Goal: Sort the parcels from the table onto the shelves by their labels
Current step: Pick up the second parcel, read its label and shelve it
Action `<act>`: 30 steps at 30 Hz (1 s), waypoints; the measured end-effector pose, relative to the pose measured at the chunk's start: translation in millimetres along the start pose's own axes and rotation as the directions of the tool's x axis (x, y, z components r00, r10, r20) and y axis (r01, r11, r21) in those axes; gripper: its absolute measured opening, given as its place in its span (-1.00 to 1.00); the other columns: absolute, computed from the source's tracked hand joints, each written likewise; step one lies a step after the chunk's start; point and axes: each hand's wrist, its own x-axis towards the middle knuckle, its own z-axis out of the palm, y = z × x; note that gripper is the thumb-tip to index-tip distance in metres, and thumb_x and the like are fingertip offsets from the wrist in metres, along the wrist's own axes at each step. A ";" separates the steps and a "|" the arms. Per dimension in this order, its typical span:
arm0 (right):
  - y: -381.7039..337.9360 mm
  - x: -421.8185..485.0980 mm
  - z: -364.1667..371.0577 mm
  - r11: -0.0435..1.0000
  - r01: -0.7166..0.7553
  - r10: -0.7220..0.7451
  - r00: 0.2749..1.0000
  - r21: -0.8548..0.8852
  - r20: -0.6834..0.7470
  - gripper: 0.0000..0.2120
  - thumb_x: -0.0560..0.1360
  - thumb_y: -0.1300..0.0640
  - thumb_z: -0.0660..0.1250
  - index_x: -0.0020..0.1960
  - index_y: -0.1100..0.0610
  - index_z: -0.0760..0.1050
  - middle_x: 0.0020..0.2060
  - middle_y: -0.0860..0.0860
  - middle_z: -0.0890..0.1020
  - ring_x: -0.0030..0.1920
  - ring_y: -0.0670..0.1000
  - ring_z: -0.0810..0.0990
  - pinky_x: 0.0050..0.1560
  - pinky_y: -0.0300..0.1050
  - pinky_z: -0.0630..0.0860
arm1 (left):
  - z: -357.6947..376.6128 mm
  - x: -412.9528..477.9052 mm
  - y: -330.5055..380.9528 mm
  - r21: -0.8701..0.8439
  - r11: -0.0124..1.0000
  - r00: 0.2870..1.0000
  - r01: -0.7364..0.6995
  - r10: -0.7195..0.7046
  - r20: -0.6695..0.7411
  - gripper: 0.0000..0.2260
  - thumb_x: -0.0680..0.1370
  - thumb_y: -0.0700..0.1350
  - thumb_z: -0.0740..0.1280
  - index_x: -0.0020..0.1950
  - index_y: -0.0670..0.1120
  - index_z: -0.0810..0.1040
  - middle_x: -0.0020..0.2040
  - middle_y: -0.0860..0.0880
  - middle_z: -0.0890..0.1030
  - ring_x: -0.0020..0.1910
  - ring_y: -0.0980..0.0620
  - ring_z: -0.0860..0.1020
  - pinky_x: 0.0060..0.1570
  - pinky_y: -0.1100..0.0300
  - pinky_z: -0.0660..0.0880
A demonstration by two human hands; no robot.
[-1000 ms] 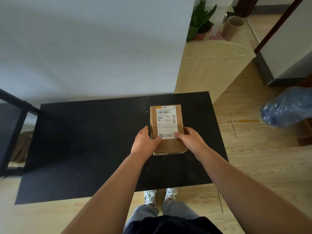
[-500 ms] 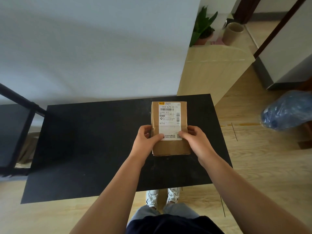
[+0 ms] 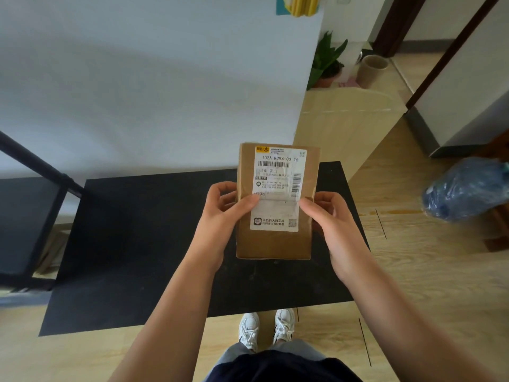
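A brown cardboard parcel [image 3: 275, 242] with a white shipping label reading 102A N294-00 15 is held up above the black table [image 3: 132, 244], label facing me. My left hand [image 3: 223, 216] grips its left side with the thumb on the label. My right hand [image 3: 327, 219] grips its right side, thumb also on the label. No other parcel shows on the table.
A black metal shelf frame [image 3: 30, 194] stands at the left. A white wall runs behind the table. On the right lie a blue plastic bag [image 3: 468, 188], a light wooden board [image 3: 344, 125], a potted plant [image 3: 326, 62] and a beige bin [image 3: 373, 70].
Both hands have lifted the parcel off the table and brought it up closer to the camera, label toward me. The view has tilted up slightly.
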 end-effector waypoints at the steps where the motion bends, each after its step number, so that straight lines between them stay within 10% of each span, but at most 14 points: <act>1: -4.1 -4.0 -0.6 1.000 0.016 -0.016 1.000 0.026 0.004 -0.67 0.51 0.01 0.43 0.19 0.09 0.46 0.03 -0.02 0.68 0.04 -0.10 0.68 -0.07 -0.25 0.53 | 0.4 -3.7 5.5 0.010 1.000 1.000 -0.021 0.021 0.013 -0.36 0.30 0.13 0.49 0.34 0.06 0.42 0.23 -0.05 0.63 0.15 -0.03 0.66 0.01 0.14 0.62; 17: -35.8 -35.1 -22.7 0.948 0.226 -0.253 0.962 0.222 0.101 -0.57 0.44 0.13 0.37 0.30 0.04 0.46 0.08 -0.09 0.74 0.15 -0.06 0.69 0.09 -0.13 0.54 | 5.3 -35.1 35.9 0.034 0.974 0.968 -0.226 0.221 0.115 -0.33 0.24 0.16 0.53 0.33 0.14 0.45 0.23 -0.03 0.63 0.20 -0.05 0.65 0.16 -0.05 0.63; 30: -57.8 -44.0 -20.3 0.979 0.132 -0.145 0.987 0.157 0.074 -0.43 0.27 -0.10 0.44 0.24 0.06 0.52 0.06 0.01 0.75 0.05 0.00 0.74 0.13 0.05 0.63 | 2.8 -37.4 47.7 -0.002 0.988 0.981 -0.154 0.153 0.117 -0.36 0.31 0.19 0.47 0.36 0.01 0.51 0.17 -0.02 0.71 0.16 0.00 0.68 0.22 -0.01 0.57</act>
